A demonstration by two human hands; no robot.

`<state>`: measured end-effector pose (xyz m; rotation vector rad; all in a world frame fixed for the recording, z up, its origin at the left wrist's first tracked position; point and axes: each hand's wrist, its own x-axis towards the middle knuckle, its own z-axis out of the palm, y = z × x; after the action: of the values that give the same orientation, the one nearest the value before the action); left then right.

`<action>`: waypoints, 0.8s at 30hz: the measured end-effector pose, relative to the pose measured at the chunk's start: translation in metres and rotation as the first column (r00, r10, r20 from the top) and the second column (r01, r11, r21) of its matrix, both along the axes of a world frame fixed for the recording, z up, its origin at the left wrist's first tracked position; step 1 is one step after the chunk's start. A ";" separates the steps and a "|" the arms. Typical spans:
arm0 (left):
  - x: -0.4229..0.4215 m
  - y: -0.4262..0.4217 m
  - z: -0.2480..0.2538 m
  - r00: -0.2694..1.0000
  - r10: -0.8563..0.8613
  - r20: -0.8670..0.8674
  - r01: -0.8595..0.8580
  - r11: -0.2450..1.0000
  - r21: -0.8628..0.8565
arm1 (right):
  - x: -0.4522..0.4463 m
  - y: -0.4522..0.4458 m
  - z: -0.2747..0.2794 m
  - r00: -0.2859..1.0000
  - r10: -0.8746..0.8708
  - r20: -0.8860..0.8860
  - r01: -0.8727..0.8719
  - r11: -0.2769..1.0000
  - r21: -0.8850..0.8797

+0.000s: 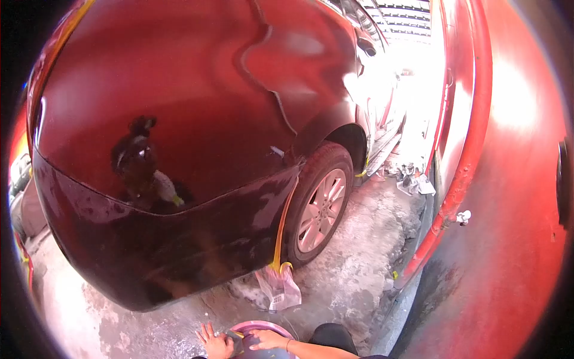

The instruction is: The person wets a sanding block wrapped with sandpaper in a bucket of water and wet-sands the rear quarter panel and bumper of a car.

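- The pink-rimmed basin [263,324] sat at six o'clock in the view, on the wet floor [197,308].
- The left hand [216,344] was at the basin's nine o'clock, its fingers spread.
- The right hand [270,340] reached over the basin from four o'clock, fingers extended; whether they pinched anything, I could not tell.
- A small yellowish thing [238,335] lay between the hands, too blurred to name.
- From the basin, the dark red car [197,107] stood towards eleven o'clock, its wheel [323,209] at one, and a taped plastic sheet [284,294] near twelve.
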<state>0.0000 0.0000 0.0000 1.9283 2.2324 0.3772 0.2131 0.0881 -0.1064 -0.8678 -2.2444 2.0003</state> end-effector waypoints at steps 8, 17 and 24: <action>0.020 -0.005 -0.035 0.986 -0.006 0.164 -0.035 0.969 0.245 | -0.005 -0.076 -0.072 0.801 -0.041 0.597 -0.217 0.910 0.354; 0.019 -0.006 -0.011 0.986 -0.034 0.162 -0.005 0.971 0.239 | 0.011 -0.081 -0.081 0.893 -0.041 0.448 -0.227 0.819 0.527; 0.016 -0.011 -0.018 0.979 0.013 0.202 -0.066 0.963 0.261 | 0.020 -0.071 -0.009 0.853 -0.055 0.519 -0.182 0.901 0.395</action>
<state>0.0157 -0.0111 -0.0179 1.8695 2.1839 0.8778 0.2329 0.0167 -0.1152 -1.4123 -2.8639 1.2742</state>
